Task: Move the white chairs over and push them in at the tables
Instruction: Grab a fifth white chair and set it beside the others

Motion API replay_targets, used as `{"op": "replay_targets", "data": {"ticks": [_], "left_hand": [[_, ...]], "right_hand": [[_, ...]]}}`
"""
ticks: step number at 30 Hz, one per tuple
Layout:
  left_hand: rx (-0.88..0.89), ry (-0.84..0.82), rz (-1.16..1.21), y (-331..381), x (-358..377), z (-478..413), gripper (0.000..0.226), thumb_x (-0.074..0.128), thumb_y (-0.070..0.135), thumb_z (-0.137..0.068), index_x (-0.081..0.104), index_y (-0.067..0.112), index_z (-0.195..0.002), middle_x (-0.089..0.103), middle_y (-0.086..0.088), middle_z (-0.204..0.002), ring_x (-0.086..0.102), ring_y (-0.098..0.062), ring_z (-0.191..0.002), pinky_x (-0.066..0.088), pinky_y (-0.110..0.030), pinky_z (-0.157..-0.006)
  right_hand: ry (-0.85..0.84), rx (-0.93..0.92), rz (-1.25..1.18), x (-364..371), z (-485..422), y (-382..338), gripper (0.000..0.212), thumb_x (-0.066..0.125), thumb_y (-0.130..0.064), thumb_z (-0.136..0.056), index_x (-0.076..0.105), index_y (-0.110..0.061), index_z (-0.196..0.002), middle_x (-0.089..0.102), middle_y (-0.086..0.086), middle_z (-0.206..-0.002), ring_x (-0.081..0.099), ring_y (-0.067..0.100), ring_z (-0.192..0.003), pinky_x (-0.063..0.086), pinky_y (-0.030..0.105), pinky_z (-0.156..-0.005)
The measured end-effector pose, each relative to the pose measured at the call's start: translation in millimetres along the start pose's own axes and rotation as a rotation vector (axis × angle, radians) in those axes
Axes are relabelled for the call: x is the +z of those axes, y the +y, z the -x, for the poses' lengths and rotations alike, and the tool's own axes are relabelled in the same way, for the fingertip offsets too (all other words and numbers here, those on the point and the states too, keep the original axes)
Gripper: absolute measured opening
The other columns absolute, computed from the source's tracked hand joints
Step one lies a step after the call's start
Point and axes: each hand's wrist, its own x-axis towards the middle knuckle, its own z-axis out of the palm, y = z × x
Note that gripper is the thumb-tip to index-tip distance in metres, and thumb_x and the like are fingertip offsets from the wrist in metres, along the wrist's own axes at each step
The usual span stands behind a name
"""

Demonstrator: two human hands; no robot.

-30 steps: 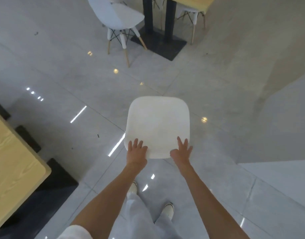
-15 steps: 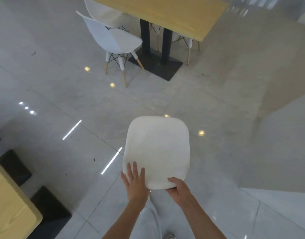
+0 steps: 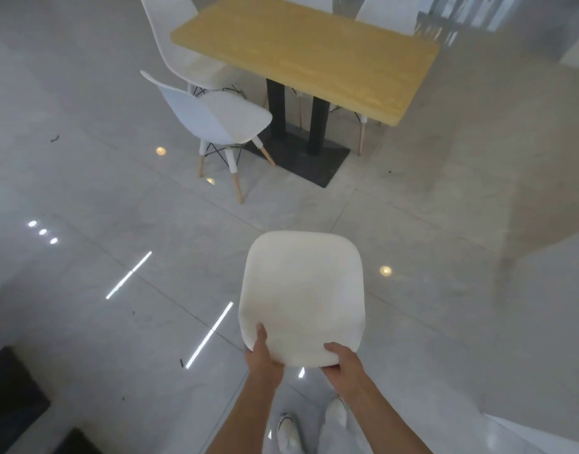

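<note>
I look down on a white chair seen from above, its seat filling the lower middle of the view and its legs hidden beneath it. My left hand grips its near left edge. My right hand grips the near right edge, fingers curled under. Ahead stands a light wooden table on two black posts and a black base plate. A white chair with wooden legs sits at the table's near left corner, a second one behind it.
More white chairs show behind and under the far side of the table. A dark base of another table lies at the lower left. Glossy grey tiles with light reflections cover the floor. My white shoes are below.
Both hands went from resting flat on the seat to gripping its near edge. The view has moved forward and up, so the wooden table and its chairs are nearer and fully in sight.
</note>
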Motion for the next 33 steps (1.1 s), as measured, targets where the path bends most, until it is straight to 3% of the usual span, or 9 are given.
{"op": "replay_targets", "data": {"ticks": [2,5,10,14,18,21,27,29,33], "left_hand": [[-0.13,-0.17,-0.027,21.8,14.8,-6.7,0.039,0.056,0.009,-0.094,0.048,0.004,-0.132,0.066,-0.015,-0.109,0.06,-0.035,-0.1,0.053,-0.049,-0.08],[-0.142,-0.122,-0.114,45.6,51.9,-37.8,0.047,0.044,-0.018,-0.083,0.049,-0.007,-0.128,0.063,-0.016,-0.096,0.058,-0.034,-0.086,0.051,-0.041,-0.067],[-0.055,-0.156,-0.091,102.7,140.8,-75.8,0.055,0.043,-0.019,-0.077,0.049,-0.005,-0.13,0.061,-0.019,-0.112,0.059,-0.036,-0.095,0.056,-0.039,-0.068],[-0.05,-0.229,-0.103,149.2,195.0,-106.3,0.047,0.043,-0.018,-0.079,0.053,-0.001,-0.122,0.062,-0.018,-0.111,0.06,-0.034,-0.095,0.059,-0.034,-0.058],[-0.075,-0.231,-0.148,194.5,241.8,-137.8,0.037,0.044,-0.019,-0.079,0.056,-0.001,-0.108,0.064,-0.016,-0.1,0.06,-0.033,-0.089,0.058,-0.032,-0.053],[-0.088,-0.229,-0.173,236.5,266.0,-161.9,0.043,0.043,-0.019,-0.08,0.053,0.0,-0.118,0.064,-0.015,-0.101,0.06,-0.032,-0.089,0.058,-0.031,-0.053],[-0.138,-0.306,-0.277,311.8,313.4,-229.2,0.047,0.043,-0.021,-0.079,0.053,-0.001,-0.12,0.065,-0.015,-0.1,0.061,-0.031,-0.089,0.058,-0.033,-0.054],[-0.134,-0.331,-0.307,341.4,328.2,-246.8,0.049,0.045,-0.02,-0.079,0.052,0.0,-0.123,0.065,-0.016,-0.108,0.061,-0.032,-0.094,0.058,-0.037,-0.062],[-0.128,-0.379,-0.41,387.5,348.5,-283.9,0.059,0.048,-0.019,-0.078,0.048,0.001,-0.134,0.058,-0.02,-0.129,0.058,-0.036,-0.107,0.055,-0.041,-0.071]], "right_hand": [[-0.016,-0.023,-0.028,17.5,-5.0,-17.5,0.049,0.056,0.013,-0.079,0.053,0.002,-0.127,0.06,0.022,-0.124,0.058,0.038,-0.111,0.06,0.038,-0.064],[-0.036,-0.053,-0.043,50.1,-22.2,-53.4,0.051,0.056,0.013,-0.079,0.052,0.002,-0.129,0.059,0.024,-0.127,0.059,0.038,-0.109,0.06,0.037,-0.062],[-0.064,-0.075,-0.067,127.1,-62.2,-121.5,0.054,0.056,0.014,-0.077,0.05,0.005,-0.13,0.059,0.026,-0.126,0.061,0.038,-0.101,0.058,0.036,-0.056],[-0.061,-0.088,-0.142,189.1,-81.1,-159.3,0.05,0.055,0.014,-0.08,0.052,-0.002,-0.127,0.061,0.021,-0.124,0.058,0.038,-0.111,0.058,0.041,-0.072],[-0.088,-0.116,-0.217,239.6,-98.3,-183.6,0.045,0.05,0.015,-0.082,0.054,-0.007,-0.122,0.063,0.016,-0.115,0.057,0.035,-0.108,0.051,0.045,-0.087],[-0.074,-0.125,-0.226,287.0,-117.4,-195.9,0.041,0.049,0.014,-0.083,0.055,-0.005,-0.118,0.063,0.016,-0.111,0.058,0.033,-0.102,0.049,0.046,-0.089],[-0.015,-0.205,-0.381,374.0,-155.3,-205.5,0.054,0.05,0.016,-0.08,0.052,-0.003,-0.13,0.061,0.018,-0.121,0.061,0.032,-0.102,0.056,0.039,-0.075],[0.016,-0.209,-0.41,405.2,-167.3,-206.9,0.051,0.05,0.014,-0.081,0.051,-0.002,-0.13,0.061,0.017,-0.118,0.061,0.029,-0.095,0.055,0.037,-0.07],[0.016,-0.239,-0.437,453.9,-185.4,-205.2,0.05,0.051,0.014,-0.081,0.051,-0.004,-0.128,0.058,0.018,-0.121,0.057,0.033,-0.102,0.053,0.042,-0.079]]}}
